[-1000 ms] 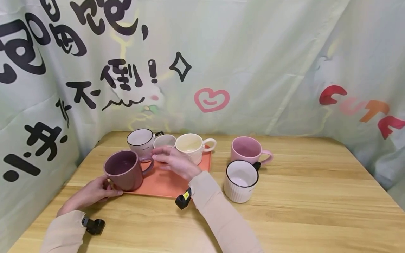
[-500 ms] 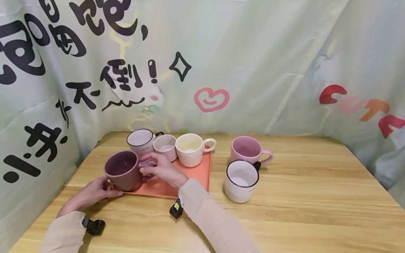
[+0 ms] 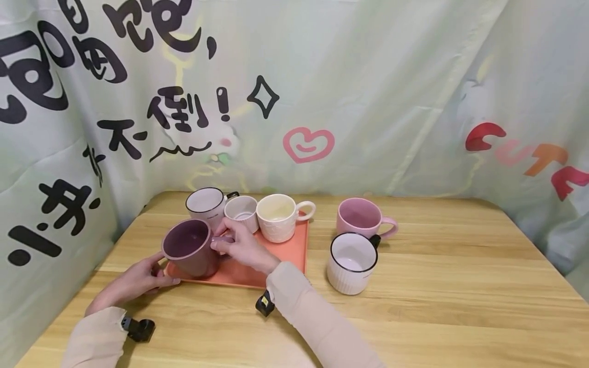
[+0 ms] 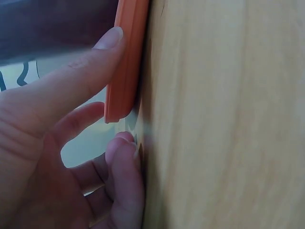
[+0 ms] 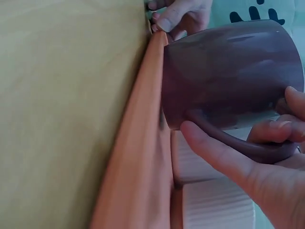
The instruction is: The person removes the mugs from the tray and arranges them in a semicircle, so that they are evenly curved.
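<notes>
In the head view my right hand [image 3: 246, 249] grips the handle of a large purple mug [image 3: 195, 263] at the left end of an orange tray [image 3: 290, 254]. The right wrist view shows the fingers curled round that purple handle [image 5: 240, 146], with the mug's base at the tray. My left hand [image 3: 138, 283] holds the tray's front left corner. Up close in the left wrist view, its thumb [image 4: 102, 52] presses the orange tray edge [image 4: 126, 76] while a finger reaches behind the corner.
Along the tray's back stand a black-rimmed white mug [image 3: 204, 202], a small ribbed white cup [image 3: 243, 214] and a cream mug [image 3: 277, 220]. Right of the tray are a pink mug [image 3: 356, 217] and a ribbed white mug [image 3: 352, 271] on the wooden table [image 3: 451, 286]. A printed curtain [image 3: 377, 92] hangs behind.
My right hand came down from before the small white cup and took hold of the purple mug's handle. The mug has since shifted slightly right; my left hand stays at the tray corner.
</notes>
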The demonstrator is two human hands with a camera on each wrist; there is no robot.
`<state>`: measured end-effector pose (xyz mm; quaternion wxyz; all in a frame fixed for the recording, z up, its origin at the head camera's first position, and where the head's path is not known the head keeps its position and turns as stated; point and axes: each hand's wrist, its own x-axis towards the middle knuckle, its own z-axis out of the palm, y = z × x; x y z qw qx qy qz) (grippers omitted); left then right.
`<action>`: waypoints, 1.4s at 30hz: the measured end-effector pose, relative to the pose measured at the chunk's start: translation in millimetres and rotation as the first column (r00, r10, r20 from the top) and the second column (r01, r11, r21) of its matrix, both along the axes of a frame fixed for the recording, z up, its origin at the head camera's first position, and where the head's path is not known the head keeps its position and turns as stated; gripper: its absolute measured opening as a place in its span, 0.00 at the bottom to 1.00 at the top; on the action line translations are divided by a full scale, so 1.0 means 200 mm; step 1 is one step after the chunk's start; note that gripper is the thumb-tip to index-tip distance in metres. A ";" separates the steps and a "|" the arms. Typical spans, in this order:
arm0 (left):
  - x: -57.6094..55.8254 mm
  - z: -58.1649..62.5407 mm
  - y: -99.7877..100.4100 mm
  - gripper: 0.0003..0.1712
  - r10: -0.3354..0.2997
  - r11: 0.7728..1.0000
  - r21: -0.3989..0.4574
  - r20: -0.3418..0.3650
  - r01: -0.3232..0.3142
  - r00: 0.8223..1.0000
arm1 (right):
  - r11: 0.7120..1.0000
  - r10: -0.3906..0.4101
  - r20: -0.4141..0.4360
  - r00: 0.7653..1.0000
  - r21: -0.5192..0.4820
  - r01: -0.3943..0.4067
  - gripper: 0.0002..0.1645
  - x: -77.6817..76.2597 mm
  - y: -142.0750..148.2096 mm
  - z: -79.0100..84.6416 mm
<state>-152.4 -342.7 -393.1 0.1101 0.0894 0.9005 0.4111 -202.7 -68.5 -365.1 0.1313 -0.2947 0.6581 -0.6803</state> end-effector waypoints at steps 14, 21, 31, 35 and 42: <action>-0.01 0.01 0.01 0.54 0.012 0.999 -0.031 0.018 -0.012 1.000 | 0.998 -0.066 0.111 0.992 0.005 0.066 0.06 0.00 0.10 0.12; -0.01 0.02 0.02 0.54 0.019 0.999 -0.037 0.030 -0.018 0.999 | 0.998 -0.059 0.103 0.993 0.015 0.057 0.06 -0.01 0.14 0.17; -0.01 0.02 0.02 0.54 0.024 0.999 -0.050 0.028 -0.023 0.999 | 0.996 -0.084 0.116 0.990 0.015 0.083 0.07 0.02 0.24 0.25; -0.01 0.02 0.02 0.54 0.025 0.998 -0.062 0.024 -0.024 0.999 | 0.995 -0.101 0.137 0.985 0.016 0.100 0.07 0.03 0.27 0.29; -0.01 0.02 0.02 0.53 0.034 0.997 -0.068 0.029 -0.032 0.999 | 0.989 -0.131 0.157 0.979 -0.045 0.140 0.07 0.01 0.33 0.33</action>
